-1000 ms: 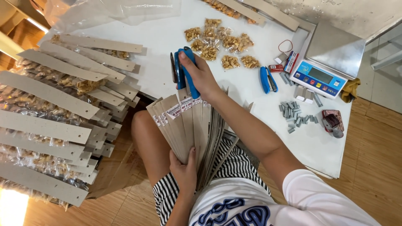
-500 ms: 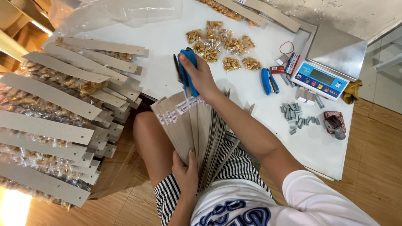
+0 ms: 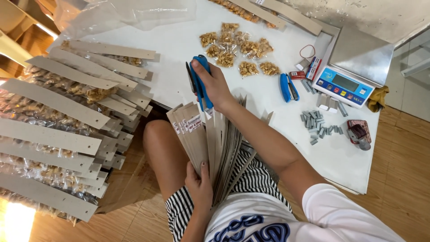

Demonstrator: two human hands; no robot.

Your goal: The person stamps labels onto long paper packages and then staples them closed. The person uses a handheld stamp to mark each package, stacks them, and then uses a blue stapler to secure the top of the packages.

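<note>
Head view shows a seated person with a fanned bundle of long grey cardboard strips (image 3: 210, 143) resting on the lap against the edge of the white table (image 3: 179, 45). Left hand (image 3: 199, 186) is closed around the lower end of the bundle, thumb lying on the front strip. Right hand (image 3: 214, 85) is wrapped around a blue-handled stapler (image 3: 199, 83), which sits at the upper end of the bundle, over the small white labels on the strip tips. The stapler thus lies directly above the left hand, with the length of the strips between the two hands.

On the table beyond the right hand lie small clear bags of brown snack pieces (image 3: 237, 49). To the right lie a second blue stapler (image 3: 286, 87), loose blocks of grey staples (image 3: 318, 125) and a blue-faced digital scale (image 3: 354, 67). At the left, finished cardboard strips with filled bags attached (image 3: 58, 125) are stacked in overlapping rows.
</note>
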